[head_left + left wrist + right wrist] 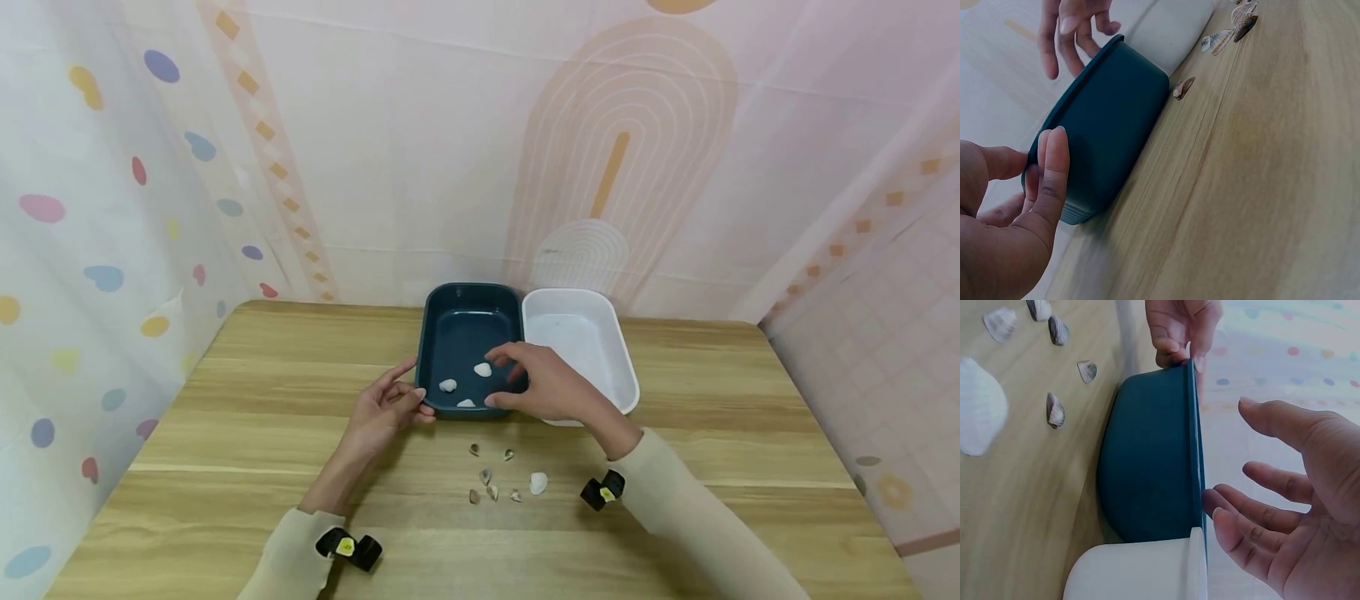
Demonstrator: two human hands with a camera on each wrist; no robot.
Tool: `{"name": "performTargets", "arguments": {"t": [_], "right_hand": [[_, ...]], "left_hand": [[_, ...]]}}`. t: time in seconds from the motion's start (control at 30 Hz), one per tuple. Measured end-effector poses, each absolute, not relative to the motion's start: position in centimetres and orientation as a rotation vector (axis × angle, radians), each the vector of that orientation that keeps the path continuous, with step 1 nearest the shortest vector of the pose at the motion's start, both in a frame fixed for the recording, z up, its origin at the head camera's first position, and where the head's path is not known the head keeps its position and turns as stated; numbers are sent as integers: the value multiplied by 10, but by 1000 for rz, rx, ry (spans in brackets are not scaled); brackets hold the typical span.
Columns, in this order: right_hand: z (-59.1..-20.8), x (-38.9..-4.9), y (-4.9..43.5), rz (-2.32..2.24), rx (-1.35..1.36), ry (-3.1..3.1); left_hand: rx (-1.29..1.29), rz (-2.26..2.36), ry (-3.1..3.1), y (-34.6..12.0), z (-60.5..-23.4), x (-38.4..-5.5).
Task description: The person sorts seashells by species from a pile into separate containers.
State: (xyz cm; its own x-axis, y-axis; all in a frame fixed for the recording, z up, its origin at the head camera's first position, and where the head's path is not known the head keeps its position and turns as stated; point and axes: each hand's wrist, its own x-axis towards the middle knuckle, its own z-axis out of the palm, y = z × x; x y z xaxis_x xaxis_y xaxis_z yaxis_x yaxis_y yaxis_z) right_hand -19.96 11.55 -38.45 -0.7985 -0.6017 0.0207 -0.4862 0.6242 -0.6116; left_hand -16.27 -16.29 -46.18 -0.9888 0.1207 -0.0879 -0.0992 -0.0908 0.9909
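A dark teal tray (463,333) stands at the back of the table, with 3 white seashells in it, one of them a scallop-like shell (483,369). My left hand (378,415) pinches its near left corner; in the left wrist view the thumb and fingers (1055,165) lie on either side of the rim. Over the tray's right side hovers my right hand (551,385), fingers spread and loosely bent, with nothing between them. In the right wrist view, that hand (1297,494) is beside the rim. Small brown-and-white seashells (486,477) lie on the table in front.
A white tray (626,367) stands against the teal one on its right, partly covered by my right arm. One larger white seashell (538,483) lies right of the small ones on the wooden table (300,350). A patterned curtain (420,125) hangs behind.
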Motion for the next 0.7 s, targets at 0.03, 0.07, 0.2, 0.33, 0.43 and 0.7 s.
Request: {"name": "performTargets", "arguments": {"t": [0.03,0.07,0.2,0.33,0.43,0.7], "right_hand": [[-385,-197,118,-929,-901,2664],[-385,-195,120,-943,-904,2666],[-386,-185,130,-1014,-915,2663],[-387,-177,139,-1040,-918,2663],[-388,-170,144,-1045,-918,2655],[-394,-150,153,-1084,-902,2586]], "left_hand": [[25,2215,2011,-163,-462,-163],[24,2214,2012,-163,-462,-163],[22,2209,2010,-162,-462,-163],[21,2213,2007,-162,-462,-163],[24,2215,2003,-162,-462,-163],[22,2228,1996,-163,-463,-163]]}}
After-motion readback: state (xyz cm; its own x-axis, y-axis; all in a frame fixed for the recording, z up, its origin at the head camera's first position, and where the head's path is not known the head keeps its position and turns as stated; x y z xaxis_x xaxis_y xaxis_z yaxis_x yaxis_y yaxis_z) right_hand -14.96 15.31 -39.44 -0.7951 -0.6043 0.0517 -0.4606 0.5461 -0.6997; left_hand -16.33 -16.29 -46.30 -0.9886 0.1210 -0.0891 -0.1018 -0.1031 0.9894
